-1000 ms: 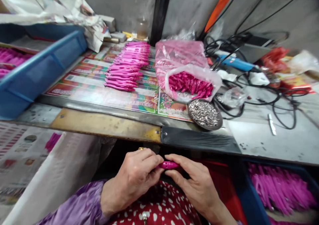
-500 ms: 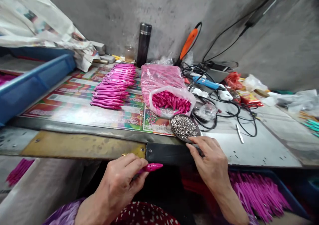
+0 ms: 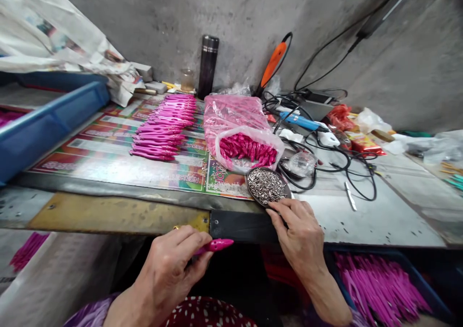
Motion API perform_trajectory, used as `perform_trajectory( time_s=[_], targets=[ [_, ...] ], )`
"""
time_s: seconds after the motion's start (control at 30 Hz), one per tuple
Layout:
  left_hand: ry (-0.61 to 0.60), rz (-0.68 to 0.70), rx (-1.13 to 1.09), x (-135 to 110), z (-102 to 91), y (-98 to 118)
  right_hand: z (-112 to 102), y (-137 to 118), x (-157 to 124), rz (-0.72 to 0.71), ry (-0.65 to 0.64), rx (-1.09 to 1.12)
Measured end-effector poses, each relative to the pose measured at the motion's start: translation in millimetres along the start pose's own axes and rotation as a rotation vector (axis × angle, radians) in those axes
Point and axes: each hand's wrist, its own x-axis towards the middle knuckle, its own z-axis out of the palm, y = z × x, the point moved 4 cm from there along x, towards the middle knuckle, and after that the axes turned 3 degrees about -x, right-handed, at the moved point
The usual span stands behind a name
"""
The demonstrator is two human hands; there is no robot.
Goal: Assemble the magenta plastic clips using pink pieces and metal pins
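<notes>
My left hand [image 3: 168, 264] is below the table edge, pinching a glossy magenta plastic pen part [image 3: 217, 245] between thumb and fingers. My right hand [image 3: 298, 235] reaches up to the table edge, its fingertips at the lower rim of a round dark metal dish [image 3: 253, 197]. That dish is heaped with small silver metal pieces. Whether those fingertips hold one of the tiny pieces is hidden.
Rows of magenta pens [image 3: 162, 127] lie on a printed sheet [image 3: 108, 168]. A plastic bag of pink parts [image 3: 249, 153] sits behind the dish. Tangled black cables [image 3: 325, 158] lie to the right. Blue crates stand at left [image 3: 54, 119] and lower right [image 3: 394, 274], with pink pens inside.
One second ago both hands met at the pink part near my chest. My right hand has since left it and gone up to the dish, and the view has levelled and widened.
</notes>
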Motion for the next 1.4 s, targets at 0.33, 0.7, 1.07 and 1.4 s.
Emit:
perform_trajectory(
  time_s=[0.33,0.7,1.07,1.4],
  targets=[
    [-0.071,-0.045,-0.027,-2,-0.3,7,-8,1,8,0.07,-0.032,0.212],
    [-0.127,-0.113,-0.058,-9,2.2,17,-16,-86,-4,0.223,-0.174,0.915],
    [-0.126,-0.051,0.033,-12,3.4,23,-13,-95,-7,0.231,-0.213,0.96],
    [-0.14,-0.055,0.052,-15,6.1,20,-10,-97,-9,0.272,-0.209,0.936]
  ],
)
